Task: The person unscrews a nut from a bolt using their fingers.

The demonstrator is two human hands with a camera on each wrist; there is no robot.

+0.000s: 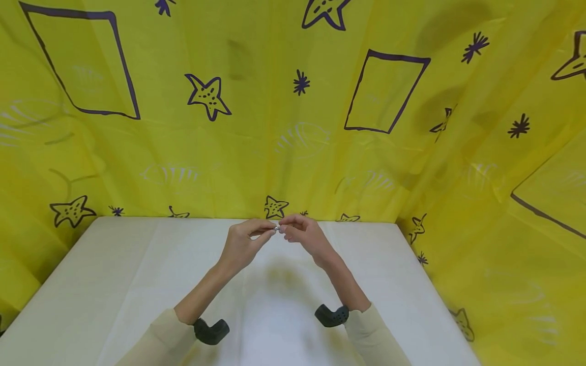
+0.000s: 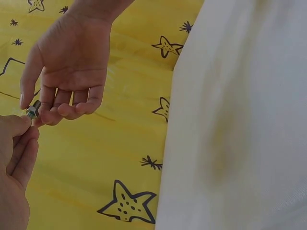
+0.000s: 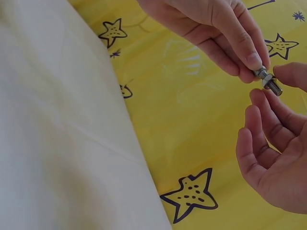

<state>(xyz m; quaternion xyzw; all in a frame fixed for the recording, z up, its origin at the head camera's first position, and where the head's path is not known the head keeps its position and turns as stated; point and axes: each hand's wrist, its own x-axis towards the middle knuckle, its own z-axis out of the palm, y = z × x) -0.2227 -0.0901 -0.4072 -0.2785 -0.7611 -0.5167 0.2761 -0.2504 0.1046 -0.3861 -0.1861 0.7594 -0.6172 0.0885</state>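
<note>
Above the far part of the table, my left hand (image 1: 242, 244) pinches one end of a small metal bolt (image 3: 275, 88) between thumb and fingertips. A hex nut (image 3: 268, 80) sits around the bolt, with the threaded tip sticking out beyond it. Opposite, my right hand (image 1: 308, 237) has its thumb and index fingertip on either side of the nut, and its other fingers are loosely bent below. In the left wrist view the nut (image 2: 33, 111) shows between both hands' fingertips. The left fingers cover the bolt's near end in the right wrist view.
A white table (image 1: 183, 284) stretches beneath both forearms. Yellow curtains (image 1: 256, 152) with dark starfish drawings hang behind it and along the sides. A dark wrist device (image 1: 211, 331) sits by the left sleeve, another dark device (image 1: 331, 315) by the right.
</note>
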